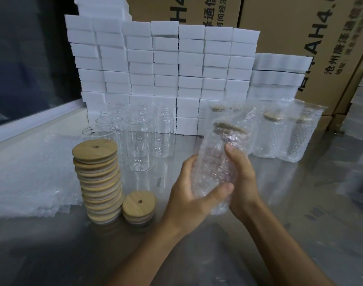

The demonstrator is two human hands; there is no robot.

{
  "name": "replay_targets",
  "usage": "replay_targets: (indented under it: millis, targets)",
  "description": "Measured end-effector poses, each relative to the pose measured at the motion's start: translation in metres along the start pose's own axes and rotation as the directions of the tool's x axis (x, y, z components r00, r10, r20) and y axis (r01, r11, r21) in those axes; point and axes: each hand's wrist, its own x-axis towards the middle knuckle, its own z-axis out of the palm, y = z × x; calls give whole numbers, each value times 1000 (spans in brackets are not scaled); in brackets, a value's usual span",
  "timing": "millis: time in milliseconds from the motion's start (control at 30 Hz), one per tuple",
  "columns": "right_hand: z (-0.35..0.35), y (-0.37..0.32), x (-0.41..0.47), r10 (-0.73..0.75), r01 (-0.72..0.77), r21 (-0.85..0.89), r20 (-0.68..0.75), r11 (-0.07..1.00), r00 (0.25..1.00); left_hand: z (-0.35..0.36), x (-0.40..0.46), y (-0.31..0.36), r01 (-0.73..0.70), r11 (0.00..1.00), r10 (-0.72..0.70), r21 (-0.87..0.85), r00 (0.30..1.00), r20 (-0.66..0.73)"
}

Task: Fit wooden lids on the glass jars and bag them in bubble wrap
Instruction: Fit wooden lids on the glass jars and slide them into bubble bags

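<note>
Nearest the camera, two bare forearms reach out over the grey metal worktop [300, 203], and both hands hold one bubble-wrapped jar [215, 168] tilted in the air above it. The left hand [189, 195] curls round the lower part of the bag, its thumb laid across the front near the bottom; the right hand [241, 182] wraps the far side, thumb pointing up along the wrap. The jar's wooden lid [230, 127] shows through the bubble wrap at the upper end. Just left of the hands stand a short stack of lids [139, 207] and, touching it, a tall leaning stack of lids [98, 178], each top disc with a small hole. A flat pile of bubble-wrap bags [26, 178] lies further left. Behind the lids stands a cluster of bare glass jars [139, 139], upright and open. To the right, already bagged jars [287, 133] stand in a row. Beyond them rise white boxes [166, 69] in stacked columns, with brown cartons [331, 48] behind.
</note>
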Motion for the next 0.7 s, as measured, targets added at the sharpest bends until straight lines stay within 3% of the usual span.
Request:
replay_targets:
  millis: [133,233,300,400,467,567,700]
  targets:
    - [-7,5,0,68,-51,-141,120,989,990,-3,1,2,138,980,-132,-144,990,52]
    - [-5,2,3,145,-90,-204,274,975,951,-4,4,-1,126,977,-138,-172,989,-56]
    - [-11,3,4,242,-171,-229,331,958,912,-3,6,-4,63,992,-82,-112,982,-169]
    - [-17,9,4,401,-270,-341,411,901,819,-6,7,-8,-18,989,58,147,959,-278]
    - [-19,15,4,429,-297,-350,400,888,810,-8,5,-10,-24,957,104,289,958,-266]
    - [-20,22,2,381,-282,-293,369,913,848,-7,6,-16,5,943,66,333,977,-204]
    - [-22,30,3,311,-233,-352,185,907,932,-2,5,-29,78,910,-22,407,990,-141]
